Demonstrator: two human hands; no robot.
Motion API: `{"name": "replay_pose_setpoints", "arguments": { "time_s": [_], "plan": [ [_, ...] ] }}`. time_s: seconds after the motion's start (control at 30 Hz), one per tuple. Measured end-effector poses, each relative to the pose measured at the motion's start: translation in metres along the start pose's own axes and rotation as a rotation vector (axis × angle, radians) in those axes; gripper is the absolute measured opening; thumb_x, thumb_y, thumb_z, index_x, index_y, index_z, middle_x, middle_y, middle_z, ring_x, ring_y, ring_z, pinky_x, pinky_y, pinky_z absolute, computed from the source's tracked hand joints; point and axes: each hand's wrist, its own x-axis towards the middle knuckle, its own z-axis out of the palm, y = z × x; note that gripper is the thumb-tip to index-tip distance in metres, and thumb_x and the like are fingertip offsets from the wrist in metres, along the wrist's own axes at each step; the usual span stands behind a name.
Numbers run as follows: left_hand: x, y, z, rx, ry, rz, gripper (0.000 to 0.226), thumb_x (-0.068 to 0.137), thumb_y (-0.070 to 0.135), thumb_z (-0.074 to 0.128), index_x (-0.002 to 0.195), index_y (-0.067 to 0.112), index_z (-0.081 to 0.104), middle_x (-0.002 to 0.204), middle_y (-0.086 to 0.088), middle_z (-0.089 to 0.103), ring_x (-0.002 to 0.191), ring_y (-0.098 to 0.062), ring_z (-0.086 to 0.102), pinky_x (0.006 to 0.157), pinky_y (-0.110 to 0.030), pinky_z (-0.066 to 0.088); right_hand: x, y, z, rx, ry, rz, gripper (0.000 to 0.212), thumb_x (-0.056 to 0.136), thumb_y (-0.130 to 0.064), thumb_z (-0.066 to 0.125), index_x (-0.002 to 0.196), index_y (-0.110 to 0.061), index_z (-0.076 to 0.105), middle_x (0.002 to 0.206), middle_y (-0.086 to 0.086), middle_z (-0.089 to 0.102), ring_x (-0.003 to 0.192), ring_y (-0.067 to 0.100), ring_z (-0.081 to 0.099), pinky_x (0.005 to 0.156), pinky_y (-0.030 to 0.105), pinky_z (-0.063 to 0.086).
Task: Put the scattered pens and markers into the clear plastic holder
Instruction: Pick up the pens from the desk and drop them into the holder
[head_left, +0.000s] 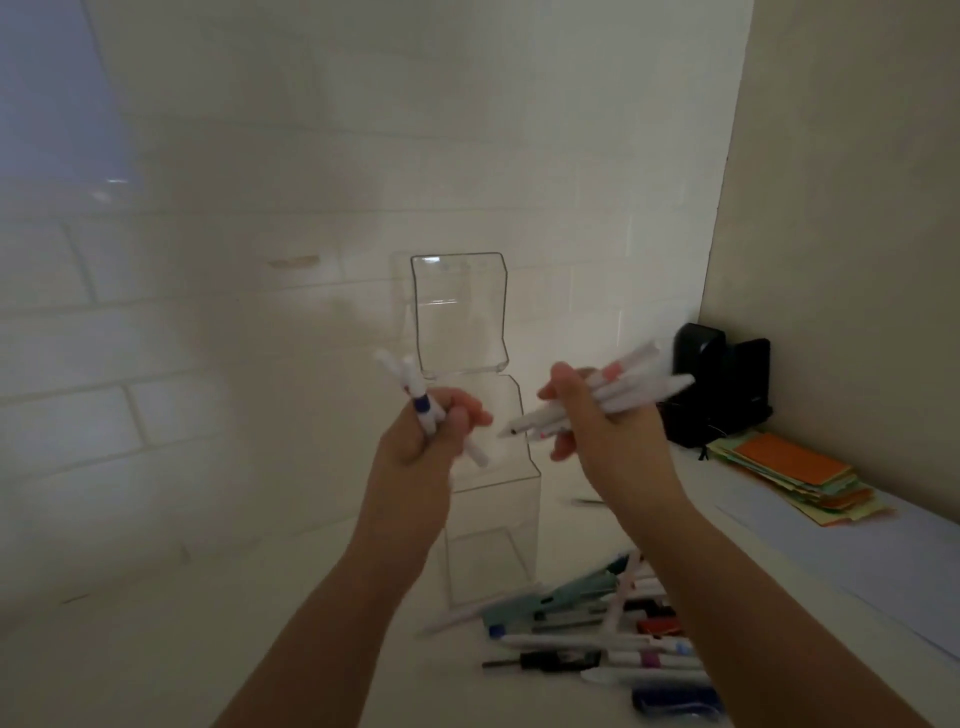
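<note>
A tall clear plastic holder (460, 312) with stepped tiers stands on the white surface against the tiled wall. My left hand (434, 431) is raised in front of its middle tier, shut on a small bunch of white pens (410, 387) that point up. My right hand (587, 421) is just right of the holder, shut on a bundle of white markers (631, 384) held slanting, tips toward the holder. A pile of scattered pens and markers (597, 629) lies on the surface below my right forearm, at the holder's foot.
A black device (719, 384) stands in the right corner. A stack of orange and green paper notes (795, 478) lies beside it on a white sheet (841, 551). A beige side wall closes off the right.
</note>
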Motion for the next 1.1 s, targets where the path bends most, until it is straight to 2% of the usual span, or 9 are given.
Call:
{"name": "replay_pose_setpoints", "arguments": {
  "time_s": [0.1,0.27,0.4,0.5,0.6,0.73,0.87,0.97,1.1],
  "plan": [
    [0.022,-0.005,0.008,0.021,-0.04,-0.076,0.028,0.092,0.013,0.044,0.072,0.026,0.059,0.086,0.011,0.065,0.079,-0.003,0.055,0.065,-0.013,0.046,0.029,0.01,0.022,-0.109,-0.039,0.071,0.025,0.087,-0.034,0.056,0.07,-0.017,0.062,0.055,-0.001,0.06,0.036,0.002,0.053,0.037,0.012,0.043],
    [0.025,-0.03,0.014,0.059,-0.067,-0.28,0.023,0.091,0.013,0.049,0.072,0.022,0.056,0.091,-0.008,0.063,0.097,-0.025,0.058,0.087,-0.036,0.044,0.042,0.043,0.042,-0.38,-0.176,0.31,0.029,0.082,-0.03,0.061,0.06,-0.013,0.057,0.051,0.0,0.055,0.044,0.009,0.05,0.048,0.022,0.043],
    [0.027,-0.033,0.009,0.271,-0.165,-0.242,0.026,0.08,-0.004,0.051,0.066,0.018,0.053,0.078,-0.013,0.06,0.078,-0.024,0.054,0.067,-0.028,0.043,0.038,0.048,0.035,-0.463,-0.155,0.209,0.029,0.078,-0.026,0.066,0.056,-0.014,0.053,0.051,0.0,0.051,0.046,0.01,0.048,0.049,0.021,0.041],
    [0.026,-0.034,0.007,0.348,-0.195,-0.213,0.031,0.079,-0.005,0.05,0.063,0.021,0.052,0.088,-0.021,0.065,0.078,-0.026,0.056,0.064,-0.029,0.047,0.034,0.043,0.03,-0.508,-0.202,0.17,0.021,0.077,-0.025,0.066,0.073,-0.005,0.066,0.053,-0.002,0.053,0.048,0.008,0.049,0.048,0.018,0.04],
    [0.025,-0.035,0.006,0.382,-0.219,-0.183,0.022,0.082,-0.001,0.052,0.069,0.016,0.054,0.082,-0.013,0.063,0.069,-0.017,0.056,0.049,-0.011,0.047,0.03,0.037,0.024,-0.524,-0.259,0.137,0.017,0.079,-0.027,0.067,0.085,-0.012,0.071,0.056,-0.008,0.053,0.049,0.004,0.048,0.044,0.013,0.036],
    [0.023,-0.038,0.007,0.373,-0.191,-0.146,0.014,0.078,0.002,0.061,0.083,0.014,0.055,0.079,-0.001,0.064,0.076,-0.016,0.06,0.06,-0.021,0.047,0.028,0.035,0.018,-0.524,-0.308,0.093,0.022,0.074,-0.03,0.073,0.086,-0.012,0.069,0.058,-0.007,0.05,0.052,0.005,0.046,0.047,0.016,0.034],
    [0.018,-0.035,0.006,0.303,-0.121,-0.124,0.019,0.082,0.005,0.058,0.094,0.019,0.055,0.087,0.003,0.063,0.087,-0.011,0.061,0.061,-0.014,0.052,0.024,0.035,0.013,-0.487,-0.286,0.066,0.021,0.074,-0.032,0.072,0.089,-0.019,0.065,0.066,-0.004,0.054,0.057,0.009,0.052,0.053,0.021,0.042],
    [0.002,-0.027,-0.004,0.324,-0.003,-0.008,0.023,0.082,0.002,0.058,0.092,0.022,0.053,0.089,0.013,0.06,0.087,0.005,0.059,0.08,-0.009,0.05,0.011,0.029,-0.008,-0.426,-0.191,0.028,0.013,0.08,-0.034,0.065,0.089,-0.025,0.063,0.07,-0.001,0.057,0.061,0.012,0.055,0.059,0.028,0.051],
    [-0.046,-0.028,-0.014,0.431,0.109,0.168,0.025,0.083,0.005,0.056,0.091,0.028,0.049,0.092,0.019,0.055,0.09,0.004,0.055,0.084,-0.003,0.041,-0.028,0.037,-0.06,-0.553,-0.242,0.007,0.007,0.084,-0.031,0.059,0.079,-0.037,0.059,0.068,-0.005,0.06,0.06,0.009,0.056,0.057,0.021,0.048]
  ]
}}
